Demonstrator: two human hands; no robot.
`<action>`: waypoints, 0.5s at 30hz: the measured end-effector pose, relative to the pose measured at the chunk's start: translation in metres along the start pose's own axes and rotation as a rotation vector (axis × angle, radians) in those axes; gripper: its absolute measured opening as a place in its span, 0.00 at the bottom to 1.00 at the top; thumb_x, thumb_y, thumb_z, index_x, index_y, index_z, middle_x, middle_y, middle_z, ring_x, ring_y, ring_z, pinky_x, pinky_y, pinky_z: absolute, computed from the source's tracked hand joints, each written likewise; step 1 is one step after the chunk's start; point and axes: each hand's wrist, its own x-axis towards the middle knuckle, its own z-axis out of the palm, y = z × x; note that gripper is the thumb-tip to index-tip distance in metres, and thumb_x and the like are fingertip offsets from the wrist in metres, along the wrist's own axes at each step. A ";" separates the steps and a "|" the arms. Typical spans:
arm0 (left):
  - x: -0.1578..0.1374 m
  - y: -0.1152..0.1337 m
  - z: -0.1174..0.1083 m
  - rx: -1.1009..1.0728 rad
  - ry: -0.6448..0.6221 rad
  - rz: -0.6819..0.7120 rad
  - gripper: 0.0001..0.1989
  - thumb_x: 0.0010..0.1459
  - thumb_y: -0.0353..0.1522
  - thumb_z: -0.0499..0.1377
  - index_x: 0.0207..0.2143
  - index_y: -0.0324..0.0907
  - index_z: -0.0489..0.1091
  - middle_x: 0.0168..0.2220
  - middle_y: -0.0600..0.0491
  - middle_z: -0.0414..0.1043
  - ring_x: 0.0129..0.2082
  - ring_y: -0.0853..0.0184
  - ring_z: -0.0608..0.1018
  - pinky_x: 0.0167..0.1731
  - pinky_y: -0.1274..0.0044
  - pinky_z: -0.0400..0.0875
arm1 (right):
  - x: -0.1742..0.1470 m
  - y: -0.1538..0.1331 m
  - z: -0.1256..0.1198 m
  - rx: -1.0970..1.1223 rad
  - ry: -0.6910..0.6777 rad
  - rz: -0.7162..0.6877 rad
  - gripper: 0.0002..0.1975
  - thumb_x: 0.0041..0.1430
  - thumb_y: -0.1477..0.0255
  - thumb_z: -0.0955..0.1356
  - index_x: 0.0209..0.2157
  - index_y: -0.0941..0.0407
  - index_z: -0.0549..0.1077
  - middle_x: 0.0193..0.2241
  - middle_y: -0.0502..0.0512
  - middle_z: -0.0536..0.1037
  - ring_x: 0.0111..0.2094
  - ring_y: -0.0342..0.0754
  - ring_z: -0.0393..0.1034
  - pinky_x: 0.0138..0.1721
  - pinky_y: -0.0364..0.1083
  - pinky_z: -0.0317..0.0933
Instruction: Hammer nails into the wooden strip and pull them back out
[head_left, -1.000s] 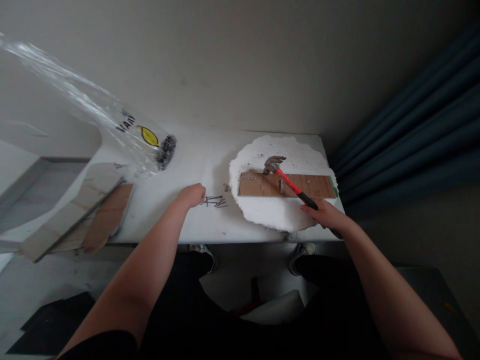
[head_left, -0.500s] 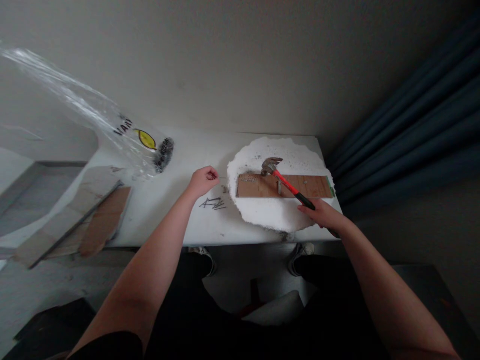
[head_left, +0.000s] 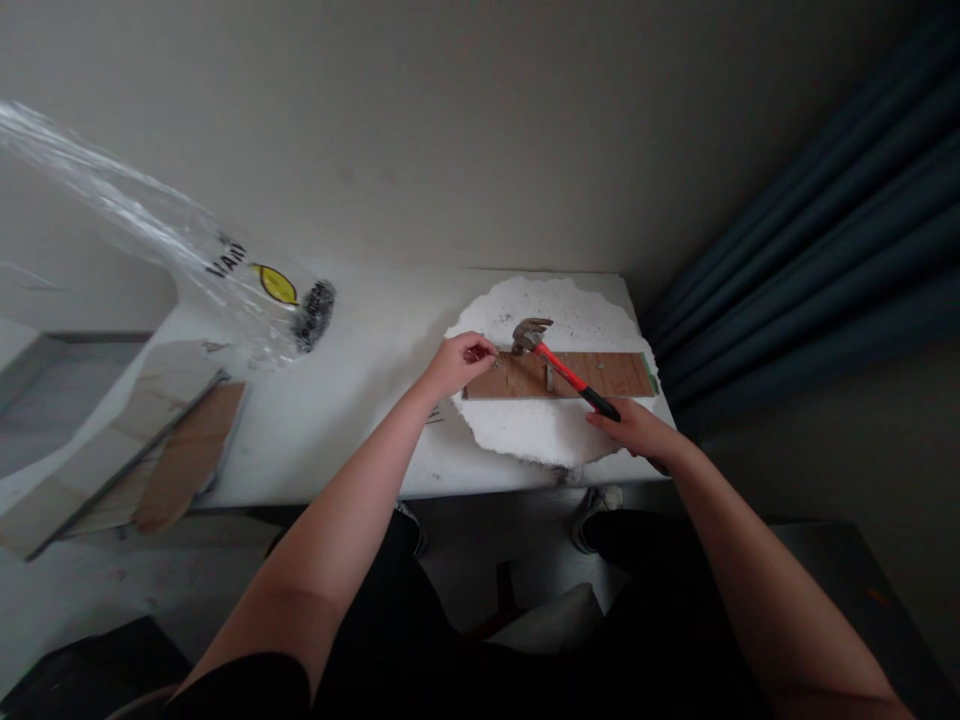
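My right hand (head_left: 636,428) is wrapped around the black grip of a claw hammer (head_left: 562,368) with a red shaft. The hammer's head is held over a narrow wood-look board (head_left: 619,372), near the board's left half. My left hand (head_left: 459,364) is closed in a pinch at the board's left end, with a thin nail at its fingertips, hard to make out now. Below the board lies a rough-edged white slab (head_left: 517,425). A few loose nails (head_left: 435,415) show beside my left forearm, which hides the others.
A white table (head_left: 360,420) carries everything and meets the wall at the back. Clear printed plastic wrap (head_left: 172,220) stands at the left. Broken board pieces (head_left: 191,455) overhang the left front edge. A dark blue curtain (head_left: 825,240) hangs at the right.
My left hand has moved right with the nail, from beside the slab to over the board's left end. My right hand still holds the hammer above the board. The view has shifted slightly.
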 end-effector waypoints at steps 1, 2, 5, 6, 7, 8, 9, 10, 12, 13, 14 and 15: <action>0.001 0.000 0.004 -0.002 -0.017 0.005 0.06 0.55 0.34 0.63 0.34 0.41 0.75 0.34 0.50 0.78 0.32 0.67 0.77 0.36 0.73 0.73 | 0.000 0.000 0.000 0.000 -0.002 -0.003 0.14 0.64 0.59 0.65 0.33 0.55 0.69 0.17 0.49 0.65 0.19 0.45 0.62 0.20 0.44 0.54; 0.001 -0.001 0.008 -0.002 -0.037 0.004 0.06 0.55 0.33 0.63 0.35 0.41 0.75 0.35 0.50 0.78 0.32 0.67 0.78 0.37 0.73 0.73 | 0.000 -0.001 -0.001 0.000 -0.003 -0.006 0.14 0.64 0.59 0.65 0.33 0.55 0.69 0.17 0.49 0.66 0.19 0.45 0.62 0.20 0.44 0.54; 0.002 -0.003 0.016 0.026 -0.079 -0.008 0.07 0.56 0.32 0.63 0.38 0.41 0.76 0.35 0.51 0.79 0.31 0.67 0.78 0.36 0.73 0.74 | -0.001 -0.003 -0.002 0.004 -0.005 -0.002 0.14 0.64 0.59 0.65 0.35 0.56 0.70 0.18 0.48 0.66 0.19 0.44 0.61 0.19 0.43 0.53; 0.002 -0.005 0.017 0.030 -0.082 -0.011 0.07 0.56 0.32 0.63 0.39 0.42 0.76 0.35 0.51 0.79 0.31 0.67 0.78 0.36 0.73 0.74 | -0.002 -0.003 -0.002 0.009 -0.003 0.000 0.14 0.64 0.59 0.65 0.36 0.56 0.71 0.18 0.48 0.66 0.19 0.44 0.61 0.19 0.43 0.52; 0.002 -0.007 0.019 0.026 -0.072 -0.013 0.08 0.56 0.32 0.63 0.39 0.42 0.76 0.35 0.51 0.79 0.32 0.67 0.78 0.37 0.73 0.74 | -0.002 -0.003 -0.002 0.015 0.000 0.001 0.14 0.64 0.59 0.65 0.36 0.56 0.71 0.18 0.48 0.65 0.19 0.43 0.60 0.18 0.43 0.52; 0.002 -0.009 0.020 0.012 -0.051 -0.016 0.08 0.56 0.32 0.63 0.40 0.42 0.75 0.35 0.51 0.79 0.33 0.67 0.79 0.38 0.73 0.75 | -0.002 -0.004 -0.002 0.021 0.000 -0.001 0.14 0.64 0.59 0.65 0.36 0.56 0.71 0.18 0.47 0.65 0.18 0.43 0.60 0.18 0.43 0.51; 0.002 -0.011 0.022 -0.006 -0.020 -0.019 0.08 0.57 0.32 0.63 0.41 0.42 0.75 0.35 0.50 0.79 0.34 0.66 0.79 0.39 0.72 0.75 | -0.002 -0.004 -0.002 0.026 -0.002 -0.003 0.14 0.64 0.59 0.65 0.35 0.56 0.70 0.17 0.47 0.64 0.18 0.43 0.60 0.18 0.43 0.51; 0.003 -0.014 0.023 -0.025 0.013 -0.024 0.09 0.58 0.33 0.63 0.41 0.41 0.75 0.35 0.50 0.79 0.35 0.66 0.79 0.40 0.72 0.75 | -0.002 -0.004 -0.002 0.030 -0.003 -0.005 0.14 0.64 0.59 0.65 0.34 0.56 0.70 0.17 0.47 0.64 0.18 0.42 0.59 0.18 0.42 0.51; 0.003 -0.017 0.025 -0.048 0.060 -0.034 0.08 0.58 0.34 0.62 0.40 0.41 0.74 0.35 0.50 0.78 0.35 0.66 0.79 0.41 0.72 0.76 | -0.003 -0.004 -0.002 0.036 -0.002 -0.008 0.14 0.64 0.59 0.65 0.33 0.56 0.69 0.17 0.46 0.63 0.18 0.42 0.59 0.17 0.42 0.51; 0.003 -0.018 0.026 -0.052 0.070 -0.039 0.08 0.58 0.34 0.62 0.40 0.41 0.74 0.35 0.51 0.78 0.35 0.67 0.79 0.40 0.72 0.76 | -0.003 -0.005 -0.002 0.036 -0.005 -0.005 0.14 0.64 0.59 0.65 0.33 0.56 0.69 0.17 0.46 0.63 0.18 0.42 0.59 0.17 0.42 0.51; 0.003 -0.019 0.026 -0.052 0.070 -0.041 0.08 0.58 0.33 0.62 0.40 0.41 0.74 0.34 0.51 0.78 0.35 0.67 0.79 0.40 0.73 0.76 | -0.003 -0.006 -0.002 0.036 -0.009 -0.002 0.14 0.64 0.59 0.65 0.33 0.56 0.69 0.17 0.46 0.63 0.18 0.42 0.59 0.17 0.42 0.51; 0.003 -0.019 0.027 -0.050 0.067 -0.041 0.08 0.58 0.33 0.62 0.39 0.41 0.74 0.34 0.51 0.78 0.35 0.67 0.79 0.40 0.73 0.76 | -0.003 -0.006 -0.002 0.035 -0.013 0.001 0.14 0.64 0.60 0.65 0.34 0.56 0.69 0.17 0.46 0.63 0.18 0.42 0.60 0.18 0.41 0.52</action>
